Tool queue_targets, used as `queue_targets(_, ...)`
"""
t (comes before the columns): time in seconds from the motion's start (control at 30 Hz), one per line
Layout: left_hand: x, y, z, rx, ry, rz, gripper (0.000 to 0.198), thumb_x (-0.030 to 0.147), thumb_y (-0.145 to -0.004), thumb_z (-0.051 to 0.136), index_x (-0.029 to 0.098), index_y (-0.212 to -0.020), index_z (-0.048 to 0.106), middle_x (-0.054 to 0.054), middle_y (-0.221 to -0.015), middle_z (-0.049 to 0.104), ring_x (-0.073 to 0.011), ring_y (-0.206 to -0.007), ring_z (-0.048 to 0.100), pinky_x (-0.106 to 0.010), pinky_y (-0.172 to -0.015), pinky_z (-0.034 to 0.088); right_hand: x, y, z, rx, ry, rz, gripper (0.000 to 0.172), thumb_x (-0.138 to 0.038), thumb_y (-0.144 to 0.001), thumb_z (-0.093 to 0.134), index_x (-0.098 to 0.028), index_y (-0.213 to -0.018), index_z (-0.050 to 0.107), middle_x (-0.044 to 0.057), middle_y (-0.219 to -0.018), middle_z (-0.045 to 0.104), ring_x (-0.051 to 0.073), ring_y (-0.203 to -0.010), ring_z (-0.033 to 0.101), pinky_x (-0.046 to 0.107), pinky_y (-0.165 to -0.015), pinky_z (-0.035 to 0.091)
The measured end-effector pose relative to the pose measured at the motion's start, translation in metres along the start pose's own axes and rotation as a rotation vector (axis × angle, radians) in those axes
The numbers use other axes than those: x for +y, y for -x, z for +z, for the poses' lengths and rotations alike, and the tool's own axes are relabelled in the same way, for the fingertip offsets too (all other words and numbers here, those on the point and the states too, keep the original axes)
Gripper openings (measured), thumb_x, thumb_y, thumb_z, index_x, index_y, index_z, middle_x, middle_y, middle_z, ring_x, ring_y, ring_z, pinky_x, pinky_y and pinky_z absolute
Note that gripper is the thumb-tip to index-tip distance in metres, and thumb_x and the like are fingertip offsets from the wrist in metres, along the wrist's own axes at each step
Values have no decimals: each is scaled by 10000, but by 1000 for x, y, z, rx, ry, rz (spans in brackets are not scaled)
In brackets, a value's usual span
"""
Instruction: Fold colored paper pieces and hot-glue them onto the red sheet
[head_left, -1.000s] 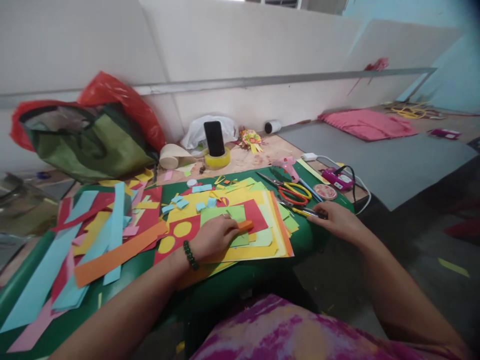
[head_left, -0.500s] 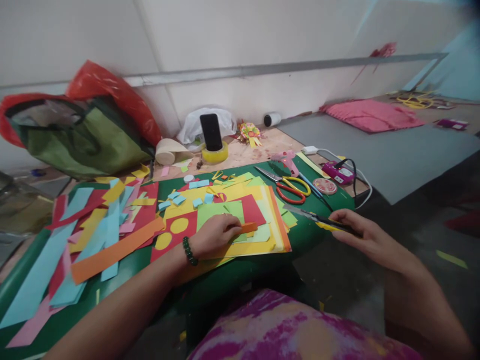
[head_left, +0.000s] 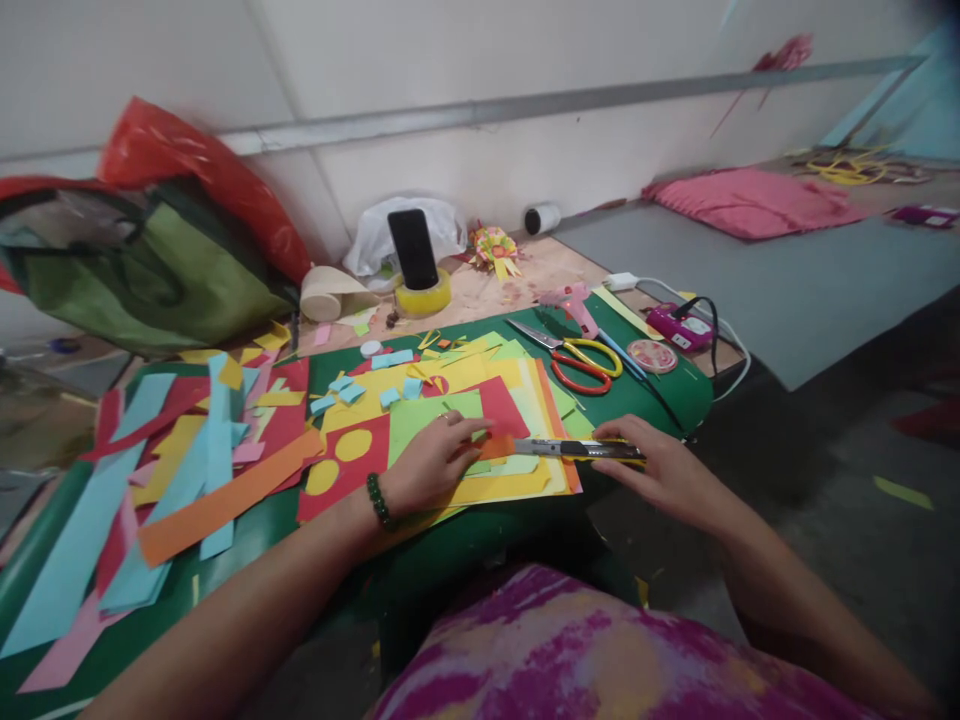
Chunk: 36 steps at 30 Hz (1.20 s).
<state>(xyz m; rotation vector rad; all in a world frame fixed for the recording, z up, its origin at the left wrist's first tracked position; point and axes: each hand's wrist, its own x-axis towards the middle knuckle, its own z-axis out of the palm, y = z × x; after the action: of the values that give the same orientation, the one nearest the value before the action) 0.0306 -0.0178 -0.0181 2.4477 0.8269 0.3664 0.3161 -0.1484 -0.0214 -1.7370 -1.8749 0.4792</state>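
My left hand (head_left: 439,455), with a dark green bead bracelet on the wrist, grips a small piece of orange paper (head_left: 495,446) between thumb and fingers. Under it lie stacked sheets, among them a light green sheet (head_left: 409,428) and a red sheet with yellow circles (head_left: 356,445). My right hand (head_left: 660,463) is closed around a box cutter (head_left: 592,449) in black and yellow. Its blade points left, and the tip is at the right edge of the orange piece. Whether it cuts into the paper I cannot tell.
Scissors (head_left: 581,368), a pink glue gun (head_left: 576,308) and a purple power socket (head_left: 681,327) are at the back right. Coloured paper strips (head_left: 221,505) cover the left side of the green mat. Behind are a phone (head_left: 412,250) propped on a tape roll (head_left: 424,296) and a bag (head_left: 142,265).
My right hand has brought the box cutter leftward from beyond the mat's edge to the orange paper. My left hand stays in place with its index finger now stretched further along the piece.
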Motion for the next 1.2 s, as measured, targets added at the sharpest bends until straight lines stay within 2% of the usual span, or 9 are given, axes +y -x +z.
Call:
queue_targets(0.1, -6, 3, 6, -14, -53, 149, 371, 335, -995, 387, 275, -1280, 616, -131, -1321, 549, -253, -1204, 519, -429, -989, 444, 1, -1, 0, -14, -2, -2, 252, -430, -885, 539, -223, -1008, 611, 83, -988, 674, 226, -862, 682, 345, -735, 548)
queue_targets(0.17, -6, 5, 8, -124, -123, 198, 432, 383, -1014, 305, 309, -1380, 522, -112, -1489, 432, -292, -1369, 380, -539, -1088, 327, 2, -1, 1, -35, -11, -4, 271, -427, -891, 531, -225, -1049, 616, 83, -1020, 674, 230, -881, 688, 357, -761, 551)
queue_targets(0.27, 0, 7, 8, -270, -256, 185, 564, 513, -1003, 217, 279, -1504, 331, -115, -1589, 279, -334, -1470, 193, -659, -1124, 138, 2, -1, 0, -62, -21, -2, 301, -439, -898, 517, -224, -1078, 626, 85, -1033, 671, 233, -889, 690, 373, -784, 552)
queue_targets(0.37, 8, 5, 8, -305, -349, 202, 802, 720, -907, 213, 217, -1527, 280, -159, -1602, 210, -361, -1483, 130, -656, -1134, 63, 4, 0, -4, -64, -26, -4, 303, -453, -896, 524, -234, -1070, 641, 86, -1026, 679, 236, -900, 686, 367, -788, 549)
queue_targets(0.47, 15, 0, 11, -297, -391, 254, 952, 813, -827, 196, 173, -1526, 278, -191, -1585, 237, -364, -1479, 145, -624, -1149, 23, 8, 1, -12, -55, -44, 6, 315, -480, -889, 536, -245, -1061, 654, 86, -1025, 689, 240, -908, 681, 362, -788, 547)
queue_targets(0.63, 22, -15, 21, -296, -410, 320, 1034, 846, -789, 182, 129, -1531, 239, -202, -1575, 257, -334, -1476, 187, -568, -1168, 4, 16, 6, -24, -53, -69, 40, 382, -549, -883, 534, -225, -1030, 671, 94, -1018, 705, 254, -952, 668, 377, -824, 540)
queue_targets(0.77, 24, -24, 27, -338, -379, 267, 1085, 865, -770, 154, 104, -1542, 175, -200, -1590, 206, -333, -1485, 149, -566, -1167, 27, 23, 10, -23, -34, -80, 71, 409, -569, -884, 529, -217, -1037, 670, 92, -1028, 704, 252, -953, 665, 382, -829, 535)
queue_targets(0.87, 25, -26, 28, -376, -356, 244, 1100, 870, -766, 162, 93, -1544, 156, -207, -1594, 177, -340, -1489, 123, -576, -1163, 23, 26, 12, -22, -40, -88, 63, 412, -571, -886, 527, -218, -1042, 671, 89, -1014, 702, 244, -930, 667, 376, -810, 540)
queue_targets(1.2, 25, -26, 26, -394, -342, 226, 1075, 851, -787, 253, 106, -1551, 122, -215, -1595, 175, -346, -1490, 113, -599, -1159, 45, 24, 17, -23, -32, -110, 59, 398, -567, -887, 523, -225, -1020, 678, 90, -979, 706, 238, -887, 675, 356, -770, 551)
